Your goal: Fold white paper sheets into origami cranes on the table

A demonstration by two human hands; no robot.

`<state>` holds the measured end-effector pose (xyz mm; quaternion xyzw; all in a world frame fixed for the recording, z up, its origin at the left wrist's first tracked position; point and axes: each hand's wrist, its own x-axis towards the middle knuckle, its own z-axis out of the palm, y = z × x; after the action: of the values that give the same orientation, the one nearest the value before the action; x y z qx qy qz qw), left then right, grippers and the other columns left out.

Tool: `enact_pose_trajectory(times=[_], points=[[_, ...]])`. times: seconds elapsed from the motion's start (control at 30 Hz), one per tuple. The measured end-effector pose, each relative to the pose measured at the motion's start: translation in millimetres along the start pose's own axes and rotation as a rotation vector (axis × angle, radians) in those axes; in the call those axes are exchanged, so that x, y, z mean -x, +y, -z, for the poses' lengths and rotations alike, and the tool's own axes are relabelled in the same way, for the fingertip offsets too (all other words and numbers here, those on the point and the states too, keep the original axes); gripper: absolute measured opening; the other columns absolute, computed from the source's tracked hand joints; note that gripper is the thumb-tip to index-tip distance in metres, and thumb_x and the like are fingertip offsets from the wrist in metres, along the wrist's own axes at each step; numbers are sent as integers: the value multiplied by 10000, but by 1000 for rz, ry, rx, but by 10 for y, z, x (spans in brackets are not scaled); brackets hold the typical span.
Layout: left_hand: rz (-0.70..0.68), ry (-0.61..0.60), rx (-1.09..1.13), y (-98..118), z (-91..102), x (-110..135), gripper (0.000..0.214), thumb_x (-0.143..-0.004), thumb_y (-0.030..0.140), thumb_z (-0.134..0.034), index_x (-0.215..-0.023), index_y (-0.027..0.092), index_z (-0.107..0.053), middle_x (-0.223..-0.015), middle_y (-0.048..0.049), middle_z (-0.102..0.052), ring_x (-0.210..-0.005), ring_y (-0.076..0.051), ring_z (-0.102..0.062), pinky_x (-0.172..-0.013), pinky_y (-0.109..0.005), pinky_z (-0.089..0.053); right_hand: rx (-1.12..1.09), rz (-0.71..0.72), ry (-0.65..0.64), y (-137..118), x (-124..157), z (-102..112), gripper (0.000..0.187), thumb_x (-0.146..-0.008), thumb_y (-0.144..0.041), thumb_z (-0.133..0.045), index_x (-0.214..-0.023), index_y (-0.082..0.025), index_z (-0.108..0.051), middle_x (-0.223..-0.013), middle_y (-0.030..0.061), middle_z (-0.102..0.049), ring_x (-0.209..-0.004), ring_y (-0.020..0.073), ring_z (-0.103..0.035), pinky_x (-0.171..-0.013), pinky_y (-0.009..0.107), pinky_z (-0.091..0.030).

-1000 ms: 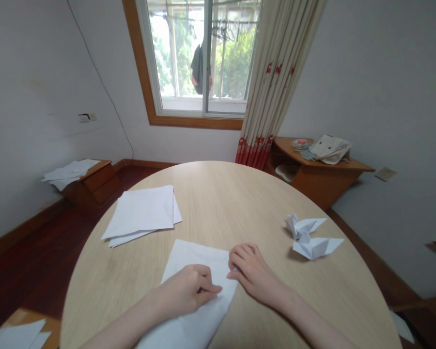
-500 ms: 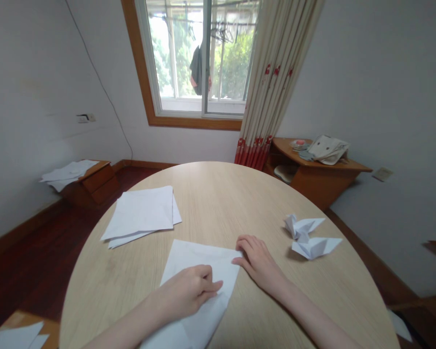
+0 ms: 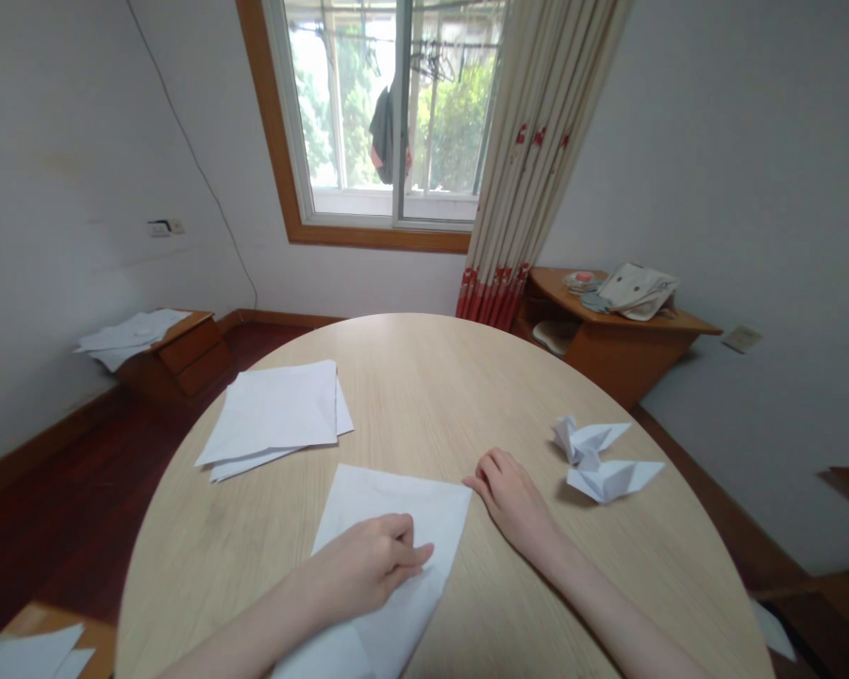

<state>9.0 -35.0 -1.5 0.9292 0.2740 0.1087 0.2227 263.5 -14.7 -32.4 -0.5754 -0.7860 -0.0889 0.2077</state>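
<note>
A white sheet of paper (image 3: pixel 389 514) lies flat on the round wooden table (image 3: pixel 431 387) in front of me. My left hand (image 3: pixel 364 566) rests on the sheet's middle, fingers curled and pressing it down. My right hand (image 3: pixel 510 495) sits at the sheet's far right corner, fingertips touching the corner, fingers bent close together. Whether they pinch the paper is unclear.
A stack of white sheets (image 3: pixel 277 415) lies at the table's left. Two folded paper figures (image 3: pixel 601 460) sit at the right. Low wooden cabinets stand by the walls, one at the left (image 3: pixel 176 354) and one at the right (image 3: pixel 608 339). Loose paper (image 3: pixel 28 651) shows at bottom left.
My right hand has slid away from me along the sheet's right edge to its far corner. The sheet now lies flatter there. My left hand stayed in place.
</note>
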Motion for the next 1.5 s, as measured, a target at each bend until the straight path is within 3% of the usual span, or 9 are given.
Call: enact_pose_trajectory(times=[0.13, 0.3, 0.7, 1.0, 1.5], points=[[-3, 0, -2, 0, 10, -11, 457, -1028, 342, -307, -816, 161, -669, -758, -11, -501, -629, -108, -477, -596, -231, -332, 150, 91, 2, -84, 43, 126, 291, -977, -255, -357, -753, -181, -526, -715, 46, -578, -653, 188, -560, -593, 291, -343], [-4, -4, 8, 24, 35, -20, 442, -1026, 329, -324, -801, 160, -666, -755, -4, -504, -613, -101, -473, -591, -225, -336, 101, 285, -104, -177, 106, 196, 305, -960, -201, -332, -735, -175, -536, -654, 31, -600, -574, 153, -561, -541, 286, -256], [-10, -1, 2, -15, 0, -10, 409, -1019, 319, -349, -835, 164, -679, -762, -5, -508, -633, -104, -485, -598, -223, -344, -113, 361, -312, -326, 188, 271, 201, -885, -186, -450, -698, -173, -525, -653, 12, -626, -534, 118, -516, -522, 279, -206], [-9, 1, 3, -26, -6, -20, 459, -1025, 348, -315, -832, 168, -691, -763, -13, -506, -632, -113, -481, -595, -235, -345, -207, 341, -433, -494, 194, 436, 165, -827, -148, -468, -693, -182, -557, -635, -6, -620, -534, 117, -508, -515, 273, -223], [-12, -10, -11, -11, 9, -28, 457, -1025, 336, -331, -790, 157, -679, -754, -3, -486, -631, -104, -466, -591, -239, -327, -323, 243, -547, -563, 176, 510, 180, -784, -118, -496, -619, -175, -540, -577, -21, -571, -528, 101, -451, -511, 225, -235]])
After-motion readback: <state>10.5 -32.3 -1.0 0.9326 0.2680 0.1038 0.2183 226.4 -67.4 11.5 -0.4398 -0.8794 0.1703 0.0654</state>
